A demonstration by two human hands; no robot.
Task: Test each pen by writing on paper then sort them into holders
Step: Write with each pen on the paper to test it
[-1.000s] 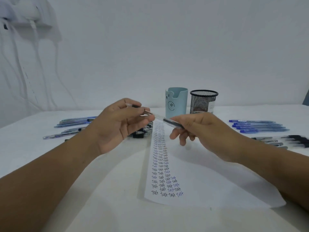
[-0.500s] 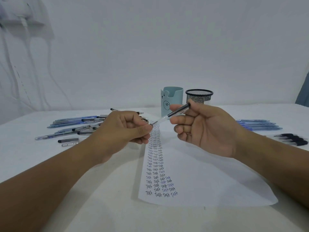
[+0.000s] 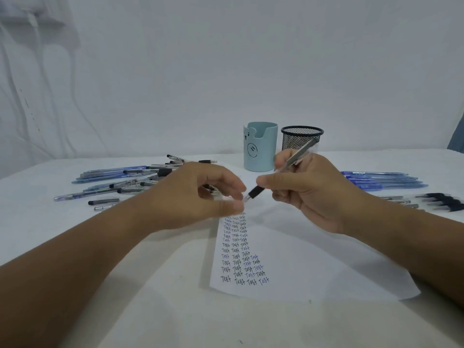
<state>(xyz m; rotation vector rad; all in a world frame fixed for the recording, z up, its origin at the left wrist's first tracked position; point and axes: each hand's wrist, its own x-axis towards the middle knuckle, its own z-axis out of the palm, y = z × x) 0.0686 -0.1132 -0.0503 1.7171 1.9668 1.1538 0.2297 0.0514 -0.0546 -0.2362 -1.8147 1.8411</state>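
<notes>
Over our white desk (image 3: 62,247) and a flat paper (image 3: 313,267) sheet lettered "Test", our right hand (image 3: 313,194) grips a slim clear-barrelled pen (image 3: 291,163), tip down; left hand (image 3: 195,197) fingers curl, pinching near that tip

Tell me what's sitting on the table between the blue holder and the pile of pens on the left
Only bare white table in the head view: the blue holder and the left pen pile are separated by an open gap, the nearest pens stopping short of the holder.

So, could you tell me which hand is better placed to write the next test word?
Right hand: it grips the clear black-grip pen, tip down over the white paper.
</notes>
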